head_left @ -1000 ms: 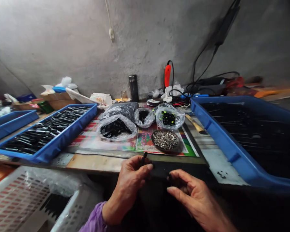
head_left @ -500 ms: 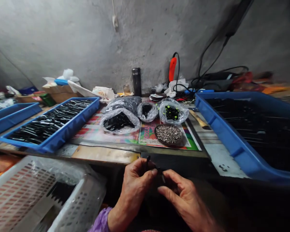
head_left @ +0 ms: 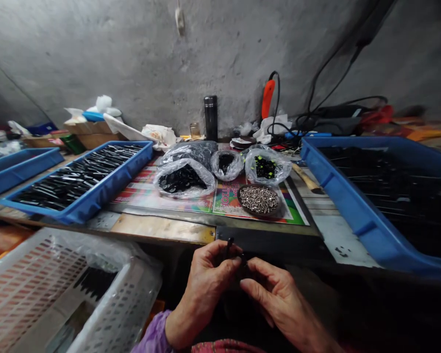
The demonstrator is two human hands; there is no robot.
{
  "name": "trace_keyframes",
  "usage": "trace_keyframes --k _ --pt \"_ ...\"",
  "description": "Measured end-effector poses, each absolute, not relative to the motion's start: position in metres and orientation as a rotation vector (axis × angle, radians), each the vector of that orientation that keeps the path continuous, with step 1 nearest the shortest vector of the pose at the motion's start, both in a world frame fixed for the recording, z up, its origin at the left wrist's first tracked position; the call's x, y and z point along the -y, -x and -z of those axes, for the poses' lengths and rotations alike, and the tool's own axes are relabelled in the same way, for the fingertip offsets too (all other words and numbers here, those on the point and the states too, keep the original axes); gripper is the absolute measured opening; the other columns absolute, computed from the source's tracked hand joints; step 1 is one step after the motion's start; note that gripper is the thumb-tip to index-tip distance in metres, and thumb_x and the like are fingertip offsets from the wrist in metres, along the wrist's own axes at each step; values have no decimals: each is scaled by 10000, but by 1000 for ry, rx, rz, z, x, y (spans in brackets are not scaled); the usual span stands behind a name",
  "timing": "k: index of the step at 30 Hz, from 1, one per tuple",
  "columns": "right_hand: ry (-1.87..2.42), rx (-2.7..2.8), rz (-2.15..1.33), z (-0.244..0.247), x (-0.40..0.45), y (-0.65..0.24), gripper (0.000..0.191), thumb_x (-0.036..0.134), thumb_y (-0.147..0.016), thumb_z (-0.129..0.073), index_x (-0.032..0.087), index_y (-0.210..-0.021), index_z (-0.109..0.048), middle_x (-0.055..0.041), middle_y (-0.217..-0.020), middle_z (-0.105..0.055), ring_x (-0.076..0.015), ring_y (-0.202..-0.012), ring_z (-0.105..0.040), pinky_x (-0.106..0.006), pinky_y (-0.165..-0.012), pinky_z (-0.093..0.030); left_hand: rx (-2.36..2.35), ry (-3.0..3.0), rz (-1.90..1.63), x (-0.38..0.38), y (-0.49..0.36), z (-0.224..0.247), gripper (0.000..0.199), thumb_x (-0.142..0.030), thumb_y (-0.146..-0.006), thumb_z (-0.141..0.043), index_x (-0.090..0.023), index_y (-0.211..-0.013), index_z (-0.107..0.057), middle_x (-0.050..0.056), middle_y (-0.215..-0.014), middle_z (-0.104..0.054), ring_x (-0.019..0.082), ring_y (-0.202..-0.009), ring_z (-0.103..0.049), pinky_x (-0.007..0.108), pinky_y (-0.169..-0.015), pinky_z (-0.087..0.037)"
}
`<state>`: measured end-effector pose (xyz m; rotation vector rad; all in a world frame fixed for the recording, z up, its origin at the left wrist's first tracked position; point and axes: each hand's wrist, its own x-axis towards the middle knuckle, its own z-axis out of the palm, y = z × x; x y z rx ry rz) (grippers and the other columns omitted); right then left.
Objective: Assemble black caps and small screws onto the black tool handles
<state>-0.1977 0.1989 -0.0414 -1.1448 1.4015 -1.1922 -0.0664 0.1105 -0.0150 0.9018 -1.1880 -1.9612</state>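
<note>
Low in the middle of the view, my left hand [head_left: 205, 283] pinches a small black part [head_left: 229, 243] whose tip sticks up past the fingers. My right hand [head_left: 279, 294] is just to the right, its thumb and forefinger bent together at the same dark piece; what they grip is too small and dark to make out. Beyond the hands, a round dish [head_left: 259, 200] of small silvery metal pieces rests on a colourful printed sheet [head_left: 180, 203]. Behind it are open plastic bags [head_left: 184, 180] of black parts, one bag [head_left: 266, 166] with bright green bits among them.
A blue tray [head_left: 108, 182] of thin dark parts lies left, and a larger blue tray [head_left: 356, 215] right. A white plastic basket [head_left: 112, 299] stands below the table edge. A wooden-handled tool [head_left: 306, 179], dark flask [head_left: 210, 117] and orange tool [head_left: 267, 99] are farther back.
The head view has shifted slightly, so the table items sit a little higher. The pale piece between the hands no longer shows, and the right fingers have moved a little.
</note>
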Motion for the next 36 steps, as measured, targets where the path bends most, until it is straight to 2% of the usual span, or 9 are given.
trace_keyframes --k 5,11,18,26,31,36 --pt "1126 -1423 1127 42 -198 197 250 425 -918 -565 179 -889 -602 72 -567 -415 -48 -373 -320 -161 -333 -242 1201 -922 1921 -111 68 19 201 -212 -636 -801 -130 -812 -752 -27 -588 -591 20 -400 -355 165 -391 -252" --pt "1128 -1456 1121 40 -198 197 267 438 -909 -570 177 -860 -598 69 -571 -404 -53 -384 -331 -162 -336 -248 1190 -890 1946 -110 67 22 219 -231 -645 -813 -128 -822 -735 -15 -645 -608 24 -431 -376 167 -425 -300" --pt "1102 -1434 1102 43 -198 194 269 435 -912 -569 171 -894 -615 64 -588 -424 -57 -400 -336 -164 -348 -258 1240 -921 1968 -109 66 20 223 -247 -664 -790 -119 -813 -685 -65 -537 -486 28 -423 -339 163 -407 -246" --pt "1165 -1478 1177 52 -200 186 315 477 -917 -563 170 -859 -600 34 -641 -453 -76 -492 -352 -180 -408 -271 1257 -893 1910 -109 66 30 201 -256 -691 -767 -119 -802 -671 -67 -523 -479 33 -414 -345 179 -412 -241" --pt "1097 -1465 1187 64 -202 184 369 539 -888 -587 170 -877 -587 54 -574 -416 -64 -421 -323 -183 -364 -218 1202 -911 1955 -109 66 33 231 -271 -647 -802 -113 -748 -668 -52 -539 -517 30 -412 -357 184 -415 -248" --pt "998 -1400 1161 63 -205 183 403 566 -904 -560 163 -902 -565 86 -519 -385 -43 -352 -320 -169 -356 -212 1117 -898 2050 -110 64 34 362 -309 -647 -839 -111 -893 -663 -89 -510 -470 19 -401 -318 169 -404 -231"
